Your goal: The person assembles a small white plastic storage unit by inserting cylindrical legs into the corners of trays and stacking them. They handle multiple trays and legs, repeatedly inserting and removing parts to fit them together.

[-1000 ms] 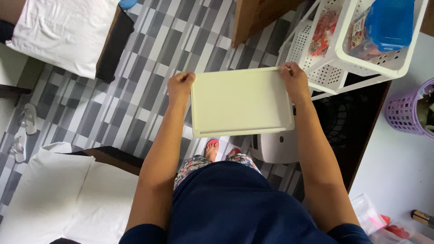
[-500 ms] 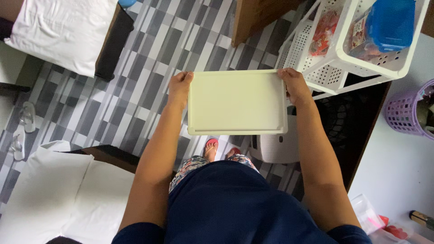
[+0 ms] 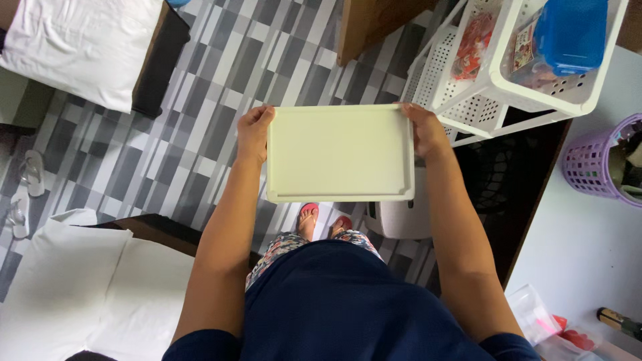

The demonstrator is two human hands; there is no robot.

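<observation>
A cream tray (image 3: 340,152) is held level, long axis side to side, left hand (image 3: 254,131) and right hand (image 3: 422,128) each clasping a short edge; fingers seemingly curl beneath.

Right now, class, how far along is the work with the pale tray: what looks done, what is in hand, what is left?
Done: the cream tray is lifted clear of any surface. In hand: the left hand and right hand grip its short edges, holding it level above the tiled floor. Left: it rests on nothing yet; the white basket rack stands just beside it.

fingers (image 3: 270,115) behind tray (image 3: 340,152), purple basket (image 3: 602,164) cropped
</observation>
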